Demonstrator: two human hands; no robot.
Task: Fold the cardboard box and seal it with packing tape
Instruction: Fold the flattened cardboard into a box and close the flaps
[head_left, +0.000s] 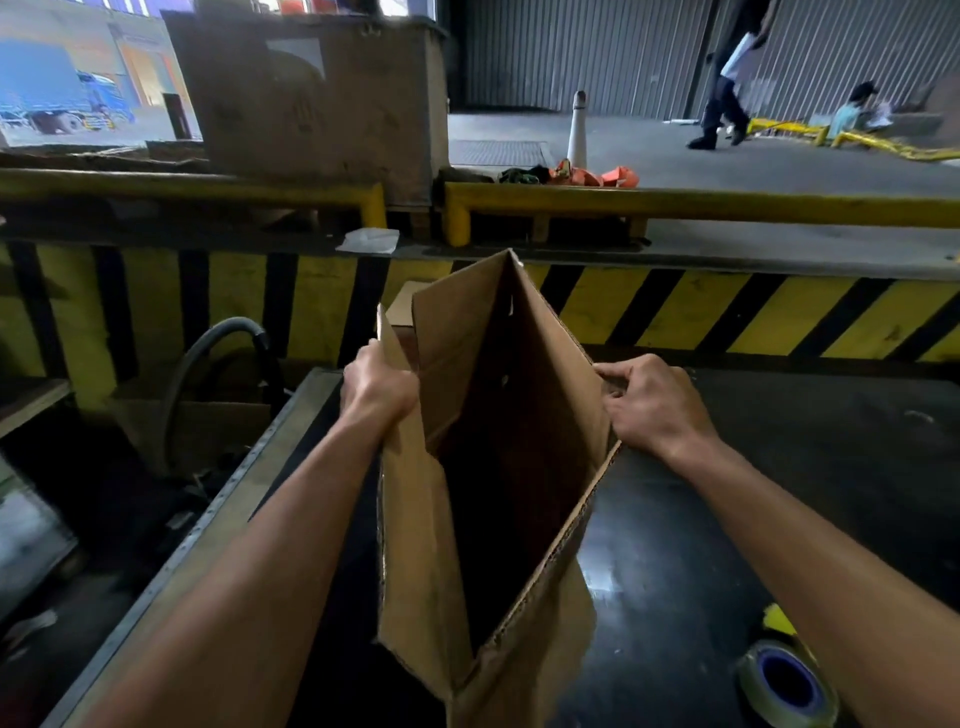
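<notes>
- Cardboard box (467, 467): centre of the frame, standing on the dark table (779, 493). It is partly opened out from flat into a narrow, skewed tube; the interior is dark and its bottom cannot be made out.
- Left hand (379, 387): left of centre, fingers curled round the upper edge of the box's left panel, holding it firmly.
- Right hand (654, 400): right of centre, fingertips and thumb pinching the upper edge of the right panel. Both hands grip the box on opposite sides.
- Tape roll (787, 680): lower right corner of the frame, lying flat on the table, well apart from the box and from both hands. Untouched.
- Progress, judged: early stage. The box is being spread open and is not yet square. No flap appears folded shut, and no tape is visible on any seam.
- Outstanding, judged: square the walls, fold the flaps closed, then fetch the tape and seal the seam.
- Surroundings: yellow-and-black striped barrier (701, 312) across the middle of the frame; a person walking (727, 78) at upper right.
</notes>
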